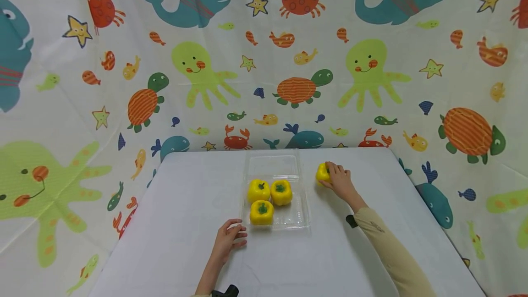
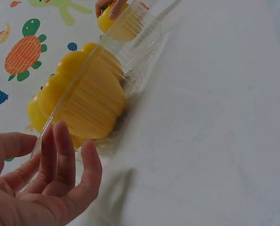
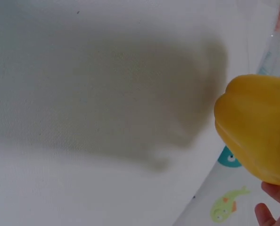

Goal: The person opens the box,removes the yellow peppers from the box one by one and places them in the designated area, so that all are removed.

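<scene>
My right hand grips a yellow bell pepper to the right of a clear plastic container. In the right wrist view this pepper seems raised off the table, its shadow lying apart from it; only some fingertips show below it. Three more yellow peppers sit in the container's left and middle part, green stems up. My left hand is at the container's near left corner. In the left wrist view its thumb and forefinger pinch the rim, the other fingers loosely bent.
The container's hinged lid lies open toward the back. A white table is under everything. Behind and beside it hangs a curtain printed with sea animals.
</scene>
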`<action>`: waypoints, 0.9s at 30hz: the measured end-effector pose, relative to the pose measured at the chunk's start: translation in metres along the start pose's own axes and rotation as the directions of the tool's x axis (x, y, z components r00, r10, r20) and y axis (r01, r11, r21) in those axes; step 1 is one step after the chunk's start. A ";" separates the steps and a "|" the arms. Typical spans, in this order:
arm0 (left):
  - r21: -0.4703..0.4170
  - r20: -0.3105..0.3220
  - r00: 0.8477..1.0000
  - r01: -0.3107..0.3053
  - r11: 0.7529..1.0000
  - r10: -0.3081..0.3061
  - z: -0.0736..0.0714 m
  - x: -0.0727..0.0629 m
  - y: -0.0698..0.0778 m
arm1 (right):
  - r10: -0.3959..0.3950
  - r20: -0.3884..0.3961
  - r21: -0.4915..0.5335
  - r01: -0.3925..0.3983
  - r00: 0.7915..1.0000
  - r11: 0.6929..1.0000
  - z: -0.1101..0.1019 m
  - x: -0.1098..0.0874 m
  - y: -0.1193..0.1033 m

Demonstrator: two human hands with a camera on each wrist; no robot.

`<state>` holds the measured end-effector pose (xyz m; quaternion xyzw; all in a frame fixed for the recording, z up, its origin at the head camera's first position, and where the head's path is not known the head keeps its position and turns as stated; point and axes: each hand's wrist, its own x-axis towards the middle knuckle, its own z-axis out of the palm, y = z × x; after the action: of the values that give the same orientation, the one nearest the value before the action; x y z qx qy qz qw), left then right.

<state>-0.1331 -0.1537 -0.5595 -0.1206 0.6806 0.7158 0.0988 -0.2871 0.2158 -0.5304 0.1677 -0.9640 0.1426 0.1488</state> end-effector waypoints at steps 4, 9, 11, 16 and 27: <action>-0.003 -0.001 1.000 0.000 1.000 0.000 0.001 0.000 -0.002 | 0.018 0.032 0.002 -0.018 0.999 1.000 0.004 0.002 0.004; 0.000 0.000 1.000 -0.001 1.000 0.001 0.001 0.000 -0.001 | 0.025 0.038 0.004 -0.025 0.999 1.000 0.007 0.006 0.007; 0.003 -0.001 1.000 -0.002 1.000 0.002 0.001 0.000 0.000 | 0.029 0.045 0.005 -0.029 0.999 1.000 0.007 0.008 0.008; 0.004 -0.008 1.000 0.001 1.000 -0.001 0.001 0.000 0.001 | 0.056 0.089 -0.015 -0.055 0.994 0.998 0.007 0.014 0.010; -0.005 -0.004 1.000 0.000 1.000 0.000 0.000 0.001 0.000 | 0.080 0.155 -0.027 -0.077 0.985 0.997 0.008 0.024 0.014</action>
<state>-0.1337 -0.1539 -0.5592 -0.1222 0.6789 0.7174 0.0972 -0.3152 0.2190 -0.5325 0.1386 -0.9800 0.1250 0.0691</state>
